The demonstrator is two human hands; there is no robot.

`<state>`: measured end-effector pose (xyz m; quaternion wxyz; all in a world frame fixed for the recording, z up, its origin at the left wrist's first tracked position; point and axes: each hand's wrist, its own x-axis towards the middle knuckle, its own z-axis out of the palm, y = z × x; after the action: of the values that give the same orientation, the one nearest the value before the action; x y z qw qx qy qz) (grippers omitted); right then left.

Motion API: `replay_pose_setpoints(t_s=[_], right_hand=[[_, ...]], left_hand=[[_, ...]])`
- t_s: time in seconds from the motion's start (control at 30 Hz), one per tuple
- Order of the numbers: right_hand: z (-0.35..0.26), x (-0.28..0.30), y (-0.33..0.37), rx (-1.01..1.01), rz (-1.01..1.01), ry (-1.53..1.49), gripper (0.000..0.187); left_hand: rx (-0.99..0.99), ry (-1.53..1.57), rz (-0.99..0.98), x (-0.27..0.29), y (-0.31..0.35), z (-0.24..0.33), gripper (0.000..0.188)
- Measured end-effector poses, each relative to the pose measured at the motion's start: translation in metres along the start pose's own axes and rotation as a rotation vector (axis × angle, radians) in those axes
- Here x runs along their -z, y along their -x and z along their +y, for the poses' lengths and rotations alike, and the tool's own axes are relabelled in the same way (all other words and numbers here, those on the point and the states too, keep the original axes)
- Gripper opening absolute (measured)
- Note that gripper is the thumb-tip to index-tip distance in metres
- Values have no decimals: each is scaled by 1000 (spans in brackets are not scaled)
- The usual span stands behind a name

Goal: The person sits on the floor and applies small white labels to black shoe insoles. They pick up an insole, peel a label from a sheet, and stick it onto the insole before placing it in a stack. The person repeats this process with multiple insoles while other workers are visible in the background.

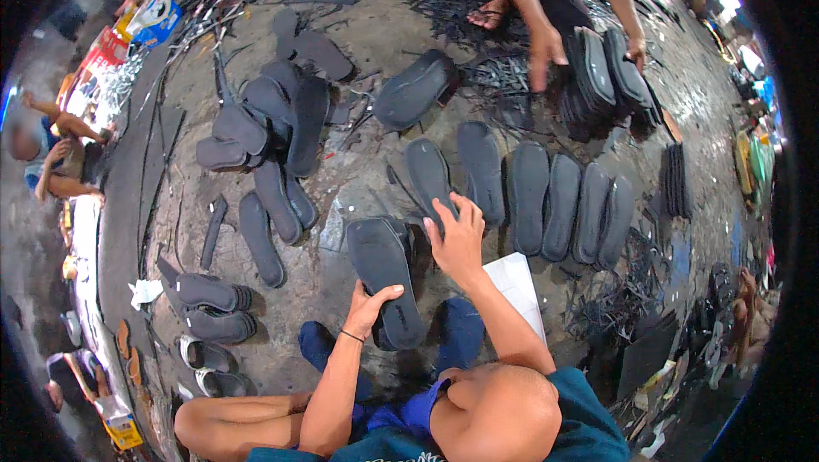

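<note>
My left hand (370, 306) grips the near end of a black sandal sole (380, 267), which lies on top of a small stack on the concrete floor in front of me. My right hand (457, 238) reaches forward, its fingers on the near end of another black sole (426, 174) at the left end of a row of soles (559, 204) laid side by side. Its fingers curl over that sole's edge.
Another person's hands (546, 51) rest on an upright stack of soles (601, 78) at the top. A loose pile of soles (264, 125) lies left, more pairs (209, 304) near left. White paper (516, 281) lies by my right arm. Black rubber scraps (610, 304) litter the floor.
</note>
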<state>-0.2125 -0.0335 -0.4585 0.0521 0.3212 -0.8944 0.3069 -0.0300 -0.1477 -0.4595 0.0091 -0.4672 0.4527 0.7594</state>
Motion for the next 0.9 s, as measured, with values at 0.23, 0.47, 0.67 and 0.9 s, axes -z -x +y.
replay_pose_setpoints(t_s=[0.23, 0.47, 0.67, 0.9], right_hand=[[-55, 42, 24, -108, -450, -764, 97], [48, 31, -33, -199, 90, -345, 71], [10, 41, -28, 76, -246, -406, 66], [-13, 24, -4, -150, -262, -797, 78]], left_hand=[[-161, 534, -265, -2, -32, 20, 70], [-172, 267, -159, -23, -42, 53, 64], [-206, 265, -98, -30, -44, 47, 62], [-148, 317, -175, -27, -55, 50, 62]])
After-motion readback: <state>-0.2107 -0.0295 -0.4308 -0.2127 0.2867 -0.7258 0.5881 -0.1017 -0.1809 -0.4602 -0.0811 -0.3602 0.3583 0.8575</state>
